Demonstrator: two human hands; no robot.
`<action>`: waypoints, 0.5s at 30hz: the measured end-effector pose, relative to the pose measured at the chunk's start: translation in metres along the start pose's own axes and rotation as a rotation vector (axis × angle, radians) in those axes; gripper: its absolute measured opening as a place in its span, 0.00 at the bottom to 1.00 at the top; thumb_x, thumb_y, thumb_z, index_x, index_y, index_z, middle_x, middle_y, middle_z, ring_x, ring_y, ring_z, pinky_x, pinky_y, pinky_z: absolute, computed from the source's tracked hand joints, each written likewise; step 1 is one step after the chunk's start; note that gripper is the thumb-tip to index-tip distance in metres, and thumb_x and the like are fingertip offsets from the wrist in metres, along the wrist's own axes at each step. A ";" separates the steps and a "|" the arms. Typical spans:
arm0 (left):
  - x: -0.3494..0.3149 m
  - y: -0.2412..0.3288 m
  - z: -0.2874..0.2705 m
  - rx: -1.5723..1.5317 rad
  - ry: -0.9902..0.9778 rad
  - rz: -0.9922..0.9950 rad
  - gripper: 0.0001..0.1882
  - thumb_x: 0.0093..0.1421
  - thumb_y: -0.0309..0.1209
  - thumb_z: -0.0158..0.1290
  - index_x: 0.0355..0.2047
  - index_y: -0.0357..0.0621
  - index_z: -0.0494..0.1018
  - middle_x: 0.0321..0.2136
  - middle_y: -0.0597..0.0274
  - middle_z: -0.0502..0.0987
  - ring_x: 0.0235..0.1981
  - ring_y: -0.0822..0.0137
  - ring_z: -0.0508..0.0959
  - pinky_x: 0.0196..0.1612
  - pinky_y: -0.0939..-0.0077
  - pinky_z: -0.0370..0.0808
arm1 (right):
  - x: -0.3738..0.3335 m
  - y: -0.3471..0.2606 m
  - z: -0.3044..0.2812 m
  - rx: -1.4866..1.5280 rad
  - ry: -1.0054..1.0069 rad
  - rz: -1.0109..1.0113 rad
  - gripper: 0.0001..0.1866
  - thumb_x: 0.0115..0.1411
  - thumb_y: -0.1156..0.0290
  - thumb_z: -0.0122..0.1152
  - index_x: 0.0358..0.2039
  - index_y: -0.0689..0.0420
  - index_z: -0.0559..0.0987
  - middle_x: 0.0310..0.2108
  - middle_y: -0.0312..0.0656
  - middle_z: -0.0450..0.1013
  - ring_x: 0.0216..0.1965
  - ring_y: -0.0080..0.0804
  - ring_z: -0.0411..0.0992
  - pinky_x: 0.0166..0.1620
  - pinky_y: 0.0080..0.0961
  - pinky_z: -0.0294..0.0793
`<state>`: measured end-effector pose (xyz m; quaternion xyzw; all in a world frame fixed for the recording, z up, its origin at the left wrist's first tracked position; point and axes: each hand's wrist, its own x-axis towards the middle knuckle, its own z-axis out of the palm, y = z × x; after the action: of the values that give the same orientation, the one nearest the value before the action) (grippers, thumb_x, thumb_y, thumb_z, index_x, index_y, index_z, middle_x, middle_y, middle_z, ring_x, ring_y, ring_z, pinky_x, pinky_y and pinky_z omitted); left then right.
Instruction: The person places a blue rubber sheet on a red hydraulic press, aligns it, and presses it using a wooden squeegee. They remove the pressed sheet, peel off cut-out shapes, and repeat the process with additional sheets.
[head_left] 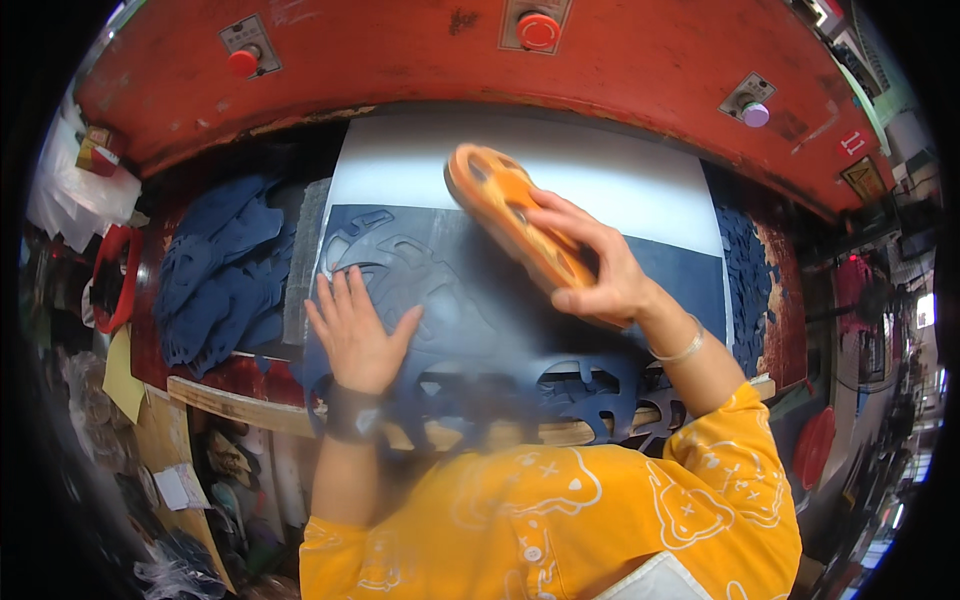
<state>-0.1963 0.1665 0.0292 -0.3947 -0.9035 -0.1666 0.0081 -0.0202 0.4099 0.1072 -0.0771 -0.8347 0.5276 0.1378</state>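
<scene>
My right hand [612,270] grips an orange cutting die [500,205] with a curved outline and openings through it. The die is tilted above a dark blue sheet [650,285], slightly blurred. Fingers spread, my left hand [357,335] rests flat on the left part of that sheet. Curved cut outlines show beside its fingertips. Toward me, the sheet's near part is a web full of cut-out holes [590,385] and hangs over the front edge. Beneath the sheet lies a white board [620,190], bare at its far side.
A red machine beam [400,60] with push buttons [538,32] spans the far side. Dark blue cut pieces [215,280] are heaped at the left, and blue scraps [745,280] at the right. A wooden strip [240,405] runs along the front edge.
</scene>
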 end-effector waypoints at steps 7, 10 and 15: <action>0.003 0.004 0.000 0.024 -0.008 -0.021 0.45 0.52 0.52 0.58 0.60 0.30 0.58 0.59 0.37 0.60 0.66 0.42 0.52 0.67 0.44 0.41 | -0.049 0.005 -0.003 -0.636 -0.152 -0.087 0.41 0.31 0.60 0.71 0.53 0.44 0.75 0.63 0.49 0.58 0.62 0.65 0.51 0.59 0.56 0.55; 0.003 0.004 0.000 0.021 -0.050 -0.037 0.46 0.52 0.52 0.58 0.60 0.30 0.58 0.60 0.37 0.60 0.66 0.41 0.52 0.67 0.44 0.42 | -0.053 0.005 0.003 -0.699 -0.170 -0.135 0.40 0.30 0.60 0.71 0.52 0.43 0.75 0.61 0.49 0.59 0.60 0.66 0.52 0.56 0.55 0.57; 0.003 0.004 0.002 0.007 -0.019 -0.024 0.46 0.52 0.53 0.58 0.60 0.29 0.58 0.60 0.37 0.60 0.66 0.41 0.52 0.67 0.44 0.42 | -0.053 0.003 0.003 -0.752 -0.198 -0.080 0.39 0.30 0.61 0.70 0.51 0.43 0.75 0.61 0.48 0.60 0.60 0.66 0.53 0.56 0.55 0.58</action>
<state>-0.1949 0.1723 0.0287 -0.3856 -0.9087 -0.1599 -0.0013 0.0294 0.3937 0.0954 -0.0383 -0.9814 0.1842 0.0394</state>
